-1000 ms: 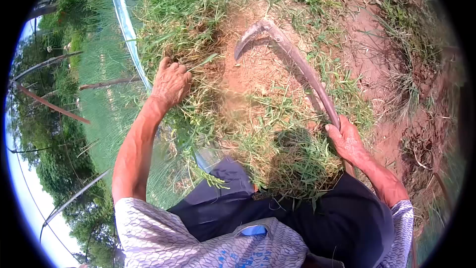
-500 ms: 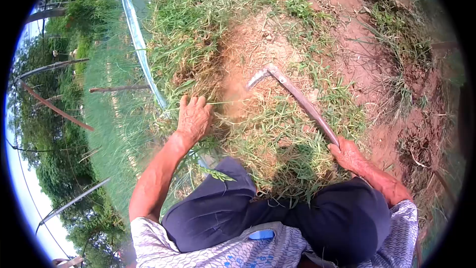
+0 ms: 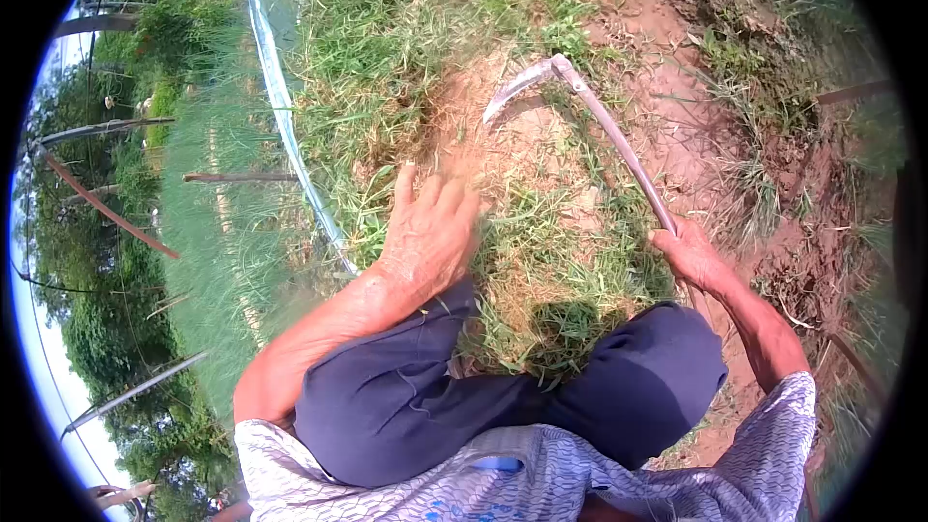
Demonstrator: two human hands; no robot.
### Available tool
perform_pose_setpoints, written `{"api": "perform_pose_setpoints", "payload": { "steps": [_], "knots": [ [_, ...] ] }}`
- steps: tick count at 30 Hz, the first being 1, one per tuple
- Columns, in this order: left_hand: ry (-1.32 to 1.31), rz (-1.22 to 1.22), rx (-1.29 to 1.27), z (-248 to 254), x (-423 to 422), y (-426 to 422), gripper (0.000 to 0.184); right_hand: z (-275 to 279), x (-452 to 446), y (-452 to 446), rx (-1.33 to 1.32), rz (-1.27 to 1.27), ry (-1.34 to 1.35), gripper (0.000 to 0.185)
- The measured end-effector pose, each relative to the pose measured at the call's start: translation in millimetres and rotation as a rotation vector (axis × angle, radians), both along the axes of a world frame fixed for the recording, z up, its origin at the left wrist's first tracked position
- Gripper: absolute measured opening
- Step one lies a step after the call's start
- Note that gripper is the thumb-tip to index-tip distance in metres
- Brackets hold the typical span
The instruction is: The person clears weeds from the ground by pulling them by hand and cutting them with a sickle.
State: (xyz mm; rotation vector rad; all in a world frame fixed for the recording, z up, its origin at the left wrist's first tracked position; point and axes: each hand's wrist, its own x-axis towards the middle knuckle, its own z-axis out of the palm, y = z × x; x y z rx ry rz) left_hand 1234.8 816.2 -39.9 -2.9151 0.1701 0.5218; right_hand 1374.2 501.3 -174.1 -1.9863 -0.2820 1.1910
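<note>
My right hand (image 3: 694,253) is wrapped round the lower end of the long wooden handle of a sickle (image 3: 619,140). Its curved, dirt-dusted blade (image 3: 522,85) points left over a patch of bare soil (image 3: 483,150). My left hand (image 3: 433,222), a little smeared by motion, hovers over the grass near the soil's edge. Its fingers are stretched out and somewhat apart, and I see nothing held in them. Cut grass (image 3: 541,232) lies loose between my hands, in front of my knees.
On the left a blue-edged net (image 3: 275,87) borders thin green plants (image 3: 198,174), with wooden stakes (image 3: 237,177) among them. A reddish dirt path (image 3: 677,97) runs along the right. Uncut grass (image 3: 358,58) grows ahead.
My left hand has moved right and its fingers have opened out; the long grass stem at its fingertips is gone from it. The sickle has shifted forward and slightly right.
</note>
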Motion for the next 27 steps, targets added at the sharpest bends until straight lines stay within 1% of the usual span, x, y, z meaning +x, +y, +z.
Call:
{"api": "perform_pose_setpoints", "payload": {
  "steps": [1, 2, 3, 4, 5, 7, 8, 9, 10, 11, 12, 13, 15, 16, 17, 19, 20, 21, 22, 23, 24, 25, 27],
  "knots": [
    [-0.002, -0.004, -0.012, -5, 8, 0, 0.05, 15, 2, -2, -0.08, 0.016, 0.114, 0.026],
    [-0.033, 0.001, -0.131, -10, 14, -1, 0.053, 23, 1, -4, -0.16, 0.031, 0.23, 0.025],
    [-0.065, 0.002, -0.249, -16, 22, 0, 0.055, 19, -2, -9, -0.17, 0.021, 0.228, 0.025],
    [-0.033, 0.011, -0.294, -24, 29, 4, 0.062, 7, -6, -20, -0.204, 0.053, 0.18, 0.025],
    [-0.032, 0.011, -0.303, -31, 37, 12, 0.062, -3, -11, -31, -0.24, 0.091, 0.137, 0.026],
    [-0.005, 0.051, -0.334, -49, 68, 36, 0.066, -21, -25, -46, -0.26, 0.081, 0.153, 0.027],
    [-0.012, 0.062, -0.309, -59, 85, 56, 0.074, -26, -26, -46, -0.268, 0.069, 0.163, 0.029],
    [-0.059, 0.099, -0.34, -74, 101, 79, 0.083, -13, -19, -34, -0.268, 0.057, 0.161, 0.029],
    [-0.036, 0.188, -0.321, -91, 121, 101, 0.092, 13, -11, -18, -0.346, 0.059, 0.264, 0.03],
    [-0.005, 0.302, -0.291, -102, 143, 117, 0.1, 25, -4, -6, -0.421, 0.06, 0.367, 0.031],
    [-0.05, 0.302, -0.269, -113, 163, 130, 0.106, 16, -5, -11, -0.365, 0.127, 0.268, 0.032],
    [-0.096, 0.3, -0.247, -124, 184, 143, 0.113, 14, -4, -12, -0.362, 0.109, 0.263, 0.032],
    [-0.126, 0.277, -0.235, -151, 224, 158, 0.114, 17, 2, -10, -0.344, 0.072, 0.344, 0.035],
    [-0.151, 0.27, -0.222, -164, 241, 162, 0.115, 27, 7, -3, -0.391, 0.073, 0.353, 0.037],
    [-0.15, 0.26, -0.234, -176, 257, 165, 0.115, 25, 9, -2, -0.4, 0.06, 0.354, 0.037],
    [-0.117, 0.313, -0.158, -196, 283, 168, 0.12, 21, 7, -11, -0.488, 0.19, 0.251, 0.036],
    [-0.082, 0.376, -0.211, -202, 292, 166, 0.103, 12, -1, -18, -0.45, 0.146, 0.177, 0.035],
    [-0.076, 0.365, -0.219, -212, 297, 170, 0.103, 5, -5, -25, -0.457, 0.134, 0.184, 0.035],
    [-0.195, 0.242, -0.208, -228, 295, 179, 0.09, 0, -11, -30, -0.414, 0.067, 0.224, 0.031],
    [-0.318, 0.119, -0.196, -235, 294, 184, 0.077, 8, -8, -18, -0.369, 0.0, 0.26, 0.029],
    [-0.478, 0.012, -0.273, -243, 289, 187, 0.039, 23, 2, -6, -0.432, 0.016, 0.242, 0.02],
    [-0.472, 0.01, -0.274, -248, 290, 187, 0.039, 21, 2, -4, -0.432, 0.015, 0.248, 0.02],
    [-0.447, 0.018, -0.111, -259, 287, 186, 0.023, 14, 1, -2, -0.502, 0.069, 0.245, 0.01]
  ]
}}
